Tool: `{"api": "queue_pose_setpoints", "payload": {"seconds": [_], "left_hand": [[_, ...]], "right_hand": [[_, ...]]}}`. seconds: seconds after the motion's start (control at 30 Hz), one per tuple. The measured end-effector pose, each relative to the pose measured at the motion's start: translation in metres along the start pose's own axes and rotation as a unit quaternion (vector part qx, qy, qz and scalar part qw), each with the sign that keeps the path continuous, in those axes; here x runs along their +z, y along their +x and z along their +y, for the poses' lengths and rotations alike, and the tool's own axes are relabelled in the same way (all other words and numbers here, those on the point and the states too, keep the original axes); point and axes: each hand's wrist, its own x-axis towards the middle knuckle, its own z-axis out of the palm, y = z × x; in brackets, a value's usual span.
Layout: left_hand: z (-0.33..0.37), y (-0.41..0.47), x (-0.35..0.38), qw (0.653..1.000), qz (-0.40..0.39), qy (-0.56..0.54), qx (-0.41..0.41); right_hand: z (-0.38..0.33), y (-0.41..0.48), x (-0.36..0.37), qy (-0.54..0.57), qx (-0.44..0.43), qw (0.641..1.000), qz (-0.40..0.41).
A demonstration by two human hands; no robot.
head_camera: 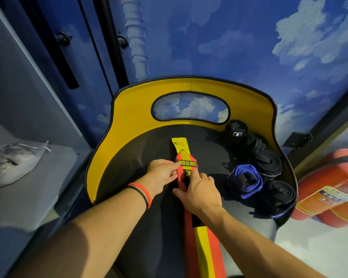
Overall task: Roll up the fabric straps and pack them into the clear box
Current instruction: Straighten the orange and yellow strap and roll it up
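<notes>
A long orange and yellow fabric strap (204, 243) lies along the black seat of a yellow-backed chair (129, 125), its yellow tab end pointing away from me. My left hand (162, 173) pinches the strap's left edge near the printed label. My right hand (199, 190) presses on the strap just below, fingers over its black patch. Several rolled straps sit on the seat's right side: a blue-edged roll (245, 180) and black rolls (266, 162). No clear box is in view.
A grey shelf unit (28, 177) stands at the left with a crumpled plastic bag (12, 163) on it. Two orange fire extinguishers (329, 193) lie on the floor at the right. A blue cloud-patterned wall rises behind the chair.
</notes>
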Motion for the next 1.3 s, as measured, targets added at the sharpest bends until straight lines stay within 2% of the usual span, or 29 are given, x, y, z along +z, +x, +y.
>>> {"api": "queue_pose_setpoints", "payload": {"seconds": [0.1,0.2,0.33,0.43,0.5,0.53,0.57,0.63,0.7,0.87,1.0,1.3], "left_hand": [[0.003,-0.003,0.002,0.999,-0.020,-0.036,-0.002],[0.013,-0.006,0.010,0.998,-0.030,-0.041,0.028],[0.021,-0.002,0.009,0.999,-0.019,-0.021,0.041],[0.013,0.003,0.006,0.998,0.033,-0.022,0.042],[0.009,0.003,0.006,0.999,0.044,-0.008,0.021],[0.008,0.001,0.006,0.999,0.042,-0.004,0.017],[0.007,0.002,0.006,0.999,0.040,0.000,0.024],[0.006,0.004,0.004,0.998,0.037,0.028,0.053],[0.006,0.007,0.003,0.996,0.027,0.054,0.069],[0.010,0.010,0.009,0.986,0.050,0.145,0.069],[0.005,0.010,0.018,0.971,0.081,0.207,0.088],[0.005,0.013,0.009,0.939,0.032,0.316,0.130]], "right_hand": [[-0.003,0.001,0.000,0.048,0.012,0.999,0.017],[-0.006,0.007,-0.008,0.187,0.013,0.980,0.060],[-0.007,0.015,-0.023,0.414,0.070,0.907,0.017],[-0.003,0.019,-0.018,0.523,0.136,0.841,0.018],[-0.002,0.024,-0.013,0.542,0.173,0.822,0.000],[-0.001,0.026,-0.010,0.528,0.182,0.830,-0.004],[0.002,0.028,-0.007,0.473,0.175,0.863,0.004],[0.007,0.028,-0.002,0.286,0.126,0.949,0.043],[0.011,0.024,0.002,0.180,0.068,0.979,0.070],[0.008,0.019,0.006,0.180,0.007,0.984,0.005],[0.006,0.026,0.008,0.233,0.035,0.971,0.027],[0.006,0.026,0.005,0.225,0.000,0.974,-0.007]]}}
